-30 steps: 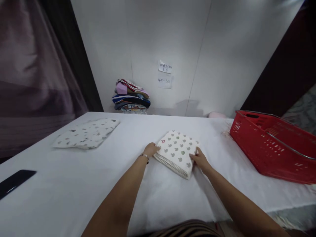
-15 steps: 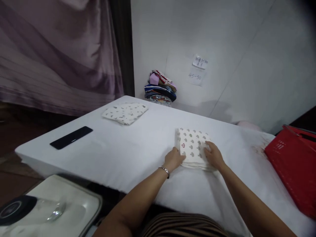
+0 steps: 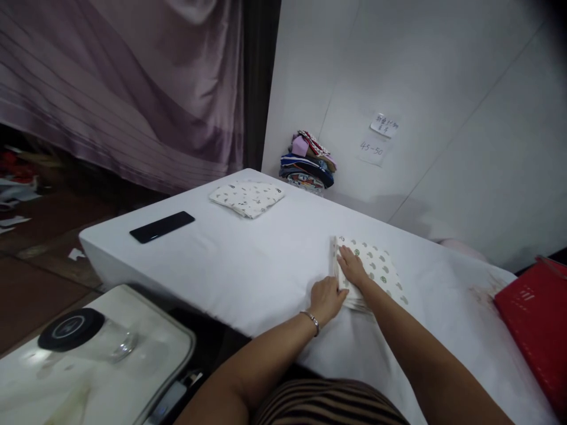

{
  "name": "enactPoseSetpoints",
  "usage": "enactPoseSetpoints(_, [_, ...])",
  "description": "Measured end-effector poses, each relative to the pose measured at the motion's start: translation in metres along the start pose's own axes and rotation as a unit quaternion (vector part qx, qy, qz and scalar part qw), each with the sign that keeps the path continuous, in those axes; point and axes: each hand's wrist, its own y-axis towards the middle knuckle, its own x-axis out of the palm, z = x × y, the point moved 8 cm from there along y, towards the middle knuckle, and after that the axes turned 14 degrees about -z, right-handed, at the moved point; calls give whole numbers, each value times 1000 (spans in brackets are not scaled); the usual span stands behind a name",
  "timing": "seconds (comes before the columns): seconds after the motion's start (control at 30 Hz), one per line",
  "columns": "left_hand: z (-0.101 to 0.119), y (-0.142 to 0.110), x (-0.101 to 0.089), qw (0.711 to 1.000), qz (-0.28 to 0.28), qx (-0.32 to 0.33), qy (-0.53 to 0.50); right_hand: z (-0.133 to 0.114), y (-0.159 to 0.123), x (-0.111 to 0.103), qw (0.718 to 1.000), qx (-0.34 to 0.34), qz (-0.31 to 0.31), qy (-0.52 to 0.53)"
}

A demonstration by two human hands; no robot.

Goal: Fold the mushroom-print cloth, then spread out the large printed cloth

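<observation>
A folded white cloth point(image 3: 381, 273) printed with small grey and green mushroom shapes lies on the white-covered table point(image 3: 266, 254) in front of me. At its near left corner is my left hand point(image 3: 326, 300), its thumb on top and its fingers curled at the layered edge. My right hand point(image 3: 353, 267) rests flat on the left part of the cloth, fingers stretched out, and hides some of the print. Farther back on the left lies a second folded white cloth point(image 3: 248, 198) with a scattered small print.
A black phone-like slab point(image 3: 162, 227) lies at the table's left. A red bag or case point(image 3: 534, 319) stands at the right edge. Folded clothes point(image 3: 308, 162) are stacked beyond the far edge. At lower left, a pale stand point(image 3: 163, 336) bears a clear jar with a black lid point(image 3: 71, 329).
My right hand has moved from the cloth's right edge to its left part and now lies flat there. My left hand stays at the near left corner. The view has shifted leftward.
</observation>
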Motion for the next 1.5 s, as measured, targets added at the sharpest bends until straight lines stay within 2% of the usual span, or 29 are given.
enactPoseSetpoints(0.1, [-1, 1, 3, 1000, 9, 20, 1, 1, -2, 8, 999, 27, -19, -22])
enactPoseSetpoints(0.23, [1, -1, 3, 999, 20, 37, 22, 0, -3, 9, 998, 37, -34, -35])
enactPoseSetpoints(0.5, [3, -3, -1, 997, 36, 30, 67, 0, -3, 12, 996, 50, -37, -63])
enactPoseSetpoints(0.7, [3, -3, -1, 996, 41, 29, 75, 3, 5, 9, 995, 56, -65, -51])
enactPoseSetpoints(1.03, [4, -4, -4, 997, 44, 30, 61, 3, 2, 16, 994, 69, -51, -74])
enactPoseSetpoints(1.2, [4, -5, -2, 996, 47, 29, 65, -1, 6, 2, 993, 62, -59, -84])
enactPoseSetpoints(1.37, [1, -5, -3, 998, 35, 9, 47, 6, 14, -20, 993, 69, -33, -88])
enactPoseSetpoints(1.43, [0, -3, -10, 999, 42, -17, 18, 11, 16, -20, 992, 80, -29, -91])
enactPoseSetpoints(1.5, [8, 1, -21, 997, 69, -16, 5, 15, 18, -15, 991, 88, -27, -94])
